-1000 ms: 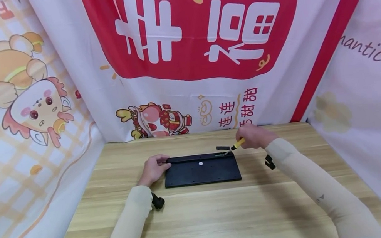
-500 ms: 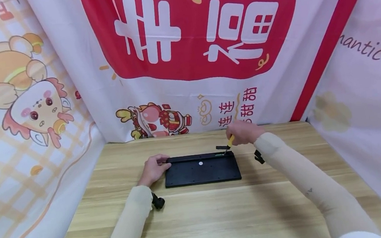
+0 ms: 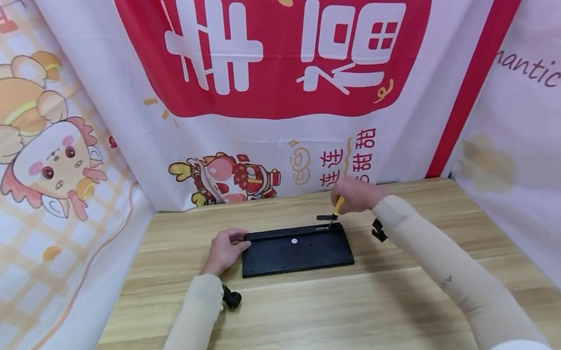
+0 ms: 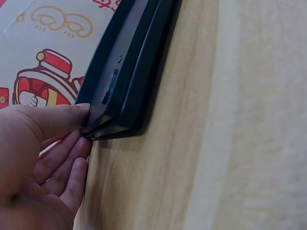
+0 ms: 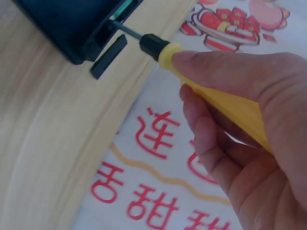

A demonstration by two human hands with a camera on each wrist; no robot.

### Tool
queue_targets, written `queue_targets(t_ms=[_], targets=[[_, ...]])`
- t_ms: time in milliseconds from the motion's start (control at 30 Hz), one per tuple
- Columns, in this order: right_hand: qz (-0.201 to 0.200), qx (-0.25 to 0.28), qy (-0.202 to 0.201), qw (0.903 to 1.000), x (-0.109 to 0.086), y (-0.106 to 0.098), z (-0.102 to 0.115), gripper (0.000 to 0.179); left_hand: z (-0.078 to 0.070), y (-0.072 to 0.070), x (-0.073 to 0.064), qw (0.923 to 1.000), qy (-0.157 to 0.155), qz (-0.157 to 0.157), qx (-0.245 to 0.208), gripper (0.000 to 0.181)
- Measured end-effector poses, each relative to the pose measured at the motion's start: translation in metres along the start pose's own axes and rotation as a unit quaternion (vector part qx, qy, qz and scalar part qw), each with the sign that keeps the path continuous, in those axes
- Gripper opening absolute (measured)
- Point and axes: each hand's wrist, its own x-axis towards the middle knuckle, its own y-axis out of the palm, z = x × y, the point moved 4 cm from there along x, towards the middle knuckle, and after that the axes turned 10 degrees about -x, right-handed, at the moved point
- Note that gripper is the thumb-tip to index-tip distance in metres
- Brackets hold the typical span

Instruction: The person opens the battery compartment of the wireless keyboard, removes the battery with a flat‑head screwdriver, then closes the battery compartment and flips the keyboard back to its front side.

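Note:
A black keyboard (image 3: 296, 256) lies underside up on the table, a round white sticker near its middle. My left hand (image 3: 227, 251) pinches its far left corner, thumb on top and fingers at the edge in the left wrist view. My right hand (image 3: 358, 193) grips a yellow-handled screwdriver (image 5: 225, 105), tilted. Its metal tip reaches into the uncovered battery slot at the keyboard's far right. Inside this slot shows a green battery (image 5: 125, 8), partly out of view. A small black battery cover (image 5: 109, 56) lies loose on the table just behind the slot.
The wood-grain table (image 3: 296, 321) stretches toward me in front of the keyboard. Printed cloth (image 3: 282, 95) hangs along the table's back edge, close behind my right hand. More cloth hangs at both sides. A black strap camera sits on each wrist.
My right hand has moved left with the screwdriver, which now stands steeper, its tip still at the slot. My left hand and the keyboard hold their place.

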Motion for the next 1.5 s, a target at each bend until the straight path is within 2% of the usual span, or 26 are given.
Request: queue_targets(t_ms=[133,333,667,867,1133,1433,1500], targets=[[-0.019,0.052,0.005,0.9985,-0.005,0.012,-0.017,0.009,0.001,-0.001,-0.001,1.0,-0.002,0.0,0.004,0.032],[-0.041,0.135,0.03,0.9896,-0.015,0.033,-0.043,0.011,0.001,-0.001,-0.001,1.0,-0.007,-0.004,0.004,0.031],[-0.058,0.203,0.077,0.9744,-0.036,0.063,-0.076,0.018,-0.002,0.001,0.004,0.9998,0.006,-0.001,0.018,0.033],[-0.069,0.228,0.09,0.967,-0.04,0.074,-0.083,0.023,-0.002,0.0,0.005,0.9996,0.007,-0.003,0.028,0.032],[-0.057,0.257,0.092,0.9604,-0.037,0.085,-0.087,0.025,0.001,0.0,0.003,0.9992,0.017,-0.006,0.037,0.032],[-0.05,0.305,0.107,0.9449,-0.042,0.104,-0.093,0.032,0.003,-0.001,0.001,0.9993,0.011,-0.006,0.036,0.034],[-0.047,0.321,0.116,0.9389,-0.043,0.108,-0.096,0.033,0.003,-0.001,0.001,0.9994,0.01,-0.008,0.033,0.033]])
